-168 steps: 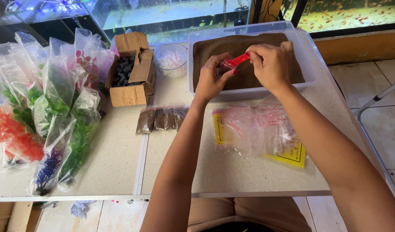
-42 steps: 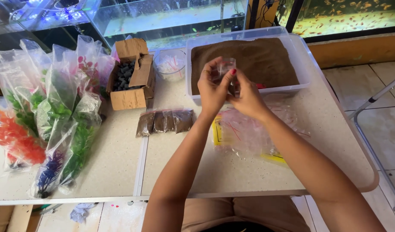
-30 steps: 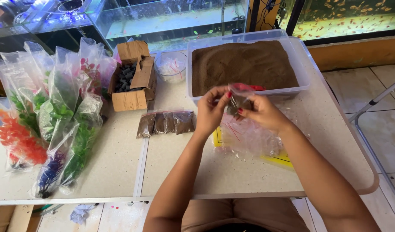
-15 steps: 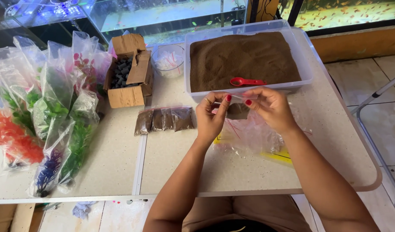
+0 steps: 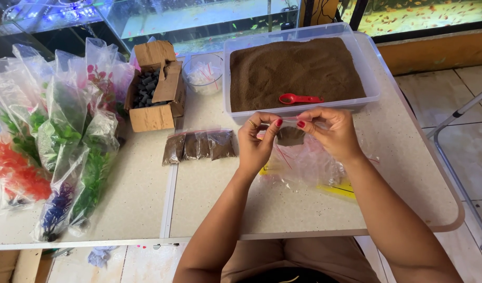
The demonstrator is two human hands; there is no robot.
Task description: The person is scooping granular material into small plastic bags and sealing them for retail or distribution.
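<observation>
Bare table (image 5: 303,207) nearside (tub (image 5: 374,78) beyond)

Far left on the white table (image 5: 220,204): clear bags of plastic aquarium plants (image 5: 57,141), green, red, orange and purple. Just beside them, an open cardboard box (image 5: 156,86) of small dark pieces. Near the box, a round clear tub (image 5: 203,73). In front, a row of filled brown packets (image 5: 199,145). Behind the table, glass fish tanks (image 5: 199,15). At right, tiled floor (image 5: 450,99).
</observation>
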